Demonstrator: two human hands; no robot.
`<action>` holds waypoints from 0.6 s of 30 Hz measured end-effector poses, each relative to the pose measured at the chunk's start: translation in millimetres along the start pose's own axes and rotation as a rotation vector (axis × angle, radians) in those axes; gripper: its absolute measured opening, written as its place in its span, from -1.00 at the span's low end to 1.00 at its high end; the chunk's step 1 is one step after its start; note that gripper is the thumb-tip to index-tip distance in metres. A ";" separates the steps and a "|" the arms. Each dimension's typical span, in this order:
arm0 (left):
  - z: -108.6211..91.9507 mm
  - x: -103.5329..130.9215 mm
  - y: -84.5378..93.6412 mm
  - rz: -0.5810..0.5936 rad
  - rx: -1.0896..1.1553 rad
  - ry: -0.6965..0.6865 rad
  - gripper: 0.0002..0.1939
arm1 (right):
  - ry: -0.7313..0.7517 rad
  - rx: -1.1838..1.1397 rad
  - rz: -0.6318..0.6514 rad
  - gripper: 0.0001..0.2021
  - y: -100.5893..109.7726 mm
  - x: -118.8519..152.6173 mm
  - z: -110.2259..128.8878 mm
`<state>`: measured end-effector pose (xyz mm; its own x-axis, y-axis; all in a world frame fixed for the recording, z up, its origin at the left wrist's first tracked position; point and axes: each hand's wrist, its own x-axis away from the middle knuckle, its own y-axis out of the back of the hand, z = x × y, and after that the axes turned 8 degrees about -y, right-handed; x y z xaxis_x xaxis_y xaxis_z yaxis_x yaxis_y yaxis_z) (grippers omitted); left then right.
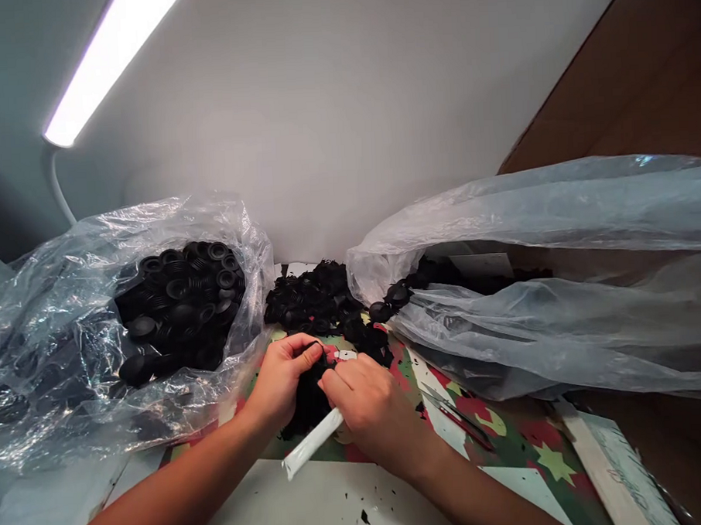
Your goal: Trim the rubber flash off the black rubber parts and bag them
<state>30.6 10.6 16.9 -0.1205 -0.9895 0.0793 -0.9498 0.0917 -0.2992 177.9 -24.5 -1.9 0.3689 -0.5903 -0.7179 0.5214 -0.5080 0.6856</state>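
Observation:
My left hand (286, 374) is closed, its thumb and fingers pinching a small black rubber piece (322, 356) in front of me. Close beside it on the right, my right hand (365, 405) is wrapped round a tool with a white handle (315, 443), which sticks out toward the lower left. The working end is hidden by the fingers. Black scraps (304, 408) lie below and between both hands, and a larger heap of black scraps (314, 295) is behind them.
An open plastic bag of black round parts (178, 301) lies left. Another clear bag (504, 318) spreads right, with dark pieces at its mouth. Metal tweezers or scissors (459, 416) rest on the patterned sheet (524, 441). A lit lamp (109, 64) hangs upper left; cardboard (626, 72) stands right.

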 end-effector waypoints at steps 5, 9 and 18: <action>0.7 6.5 -6.0 -0.001 0.114 0.062 -0.57 | 0.031 -0.046 -0.042 -0.63 -1.2 0.2 -3.9; 2.3 1.0 -3.0 -0.025 0.119 0.068 -0.55 | 0.070 -0.063 -0.077 -0.59 0.9 -1.2 1.2; -3.3 -13.6 13.1 -0.109 0.093 -0.134 -0.57 | 0.021 -0.247 0.096 -0.61 -2.4 4.8 5.9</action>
<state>18.9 25.6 15.0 0.0265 -0.9996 -0.0093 -0.9237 -0.0209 -0.3827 173.8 -29.9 -6.3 0.4405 -0.6142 -0.6548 0.6543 -0.2797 0.7026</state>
